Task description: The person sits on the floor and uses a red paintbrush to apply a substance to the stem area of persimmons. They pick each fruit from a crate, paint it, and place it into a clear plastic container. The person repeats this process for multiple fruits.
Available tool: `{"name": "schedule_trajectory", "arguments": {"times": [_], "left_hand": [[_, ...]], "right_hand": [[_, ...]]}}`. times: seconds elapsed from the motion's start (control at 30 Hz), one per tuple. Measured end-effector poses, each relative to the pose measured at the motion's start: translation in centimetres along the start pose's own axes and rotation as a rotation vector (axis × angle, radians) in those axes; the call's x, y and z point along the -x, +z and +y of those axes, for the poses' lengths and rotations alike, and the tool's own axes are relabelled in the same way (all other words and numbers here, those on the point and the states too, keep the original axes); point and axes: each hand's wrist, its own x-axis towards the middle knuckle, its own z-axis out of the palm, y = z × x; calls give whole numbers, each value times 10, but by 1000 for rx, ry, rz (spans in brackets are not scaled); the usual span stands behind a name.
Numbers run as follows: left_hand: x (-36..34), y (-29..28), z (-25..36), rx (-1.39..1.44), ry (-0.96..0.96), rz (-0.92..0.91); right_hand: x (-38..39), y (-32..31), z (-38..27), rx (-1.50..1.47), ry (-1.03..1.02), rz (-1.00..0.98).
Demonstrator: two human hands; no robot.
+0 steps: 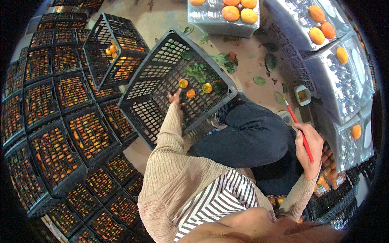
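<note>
My left hand reaches into a black plastic crate, its fingers apart beside an orange persimmon. I cannot tell whether a fingertip touches the fruit. Two more fruits lie close by on the crate floor: a small persimmon and a yellowish persimmon. Green leaves are scattered around them. Over on the right, a thin red paintbrush is gripped in my right hand, bristles pointing up and away from me. A small pale square container with brownish contents stands near the brush tip.
Stacked black crates full of orange fruit fill the left side. A tilted crate holds a few persimmons. Clear plastic trays are piled at right, some with persimmons. Another tray stack stands ahead. Loose leaves litter the floor.
</note>
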Motion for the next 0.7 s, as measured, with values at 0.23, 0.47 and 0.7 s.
{"name": "schedule_trajectory", "arguments": {"times": [0.23,0.47,0.7], "left_hand": [[15,85,30,-8,175,68],[26,73,46,335,163,-187],[113,3,128,1114,-89,-1274]], "right_hand": [[-14,15,0,32,13,-39],[-17,15,-3,19,19,-40],[-15,7,-9,-79,38,22]]}}
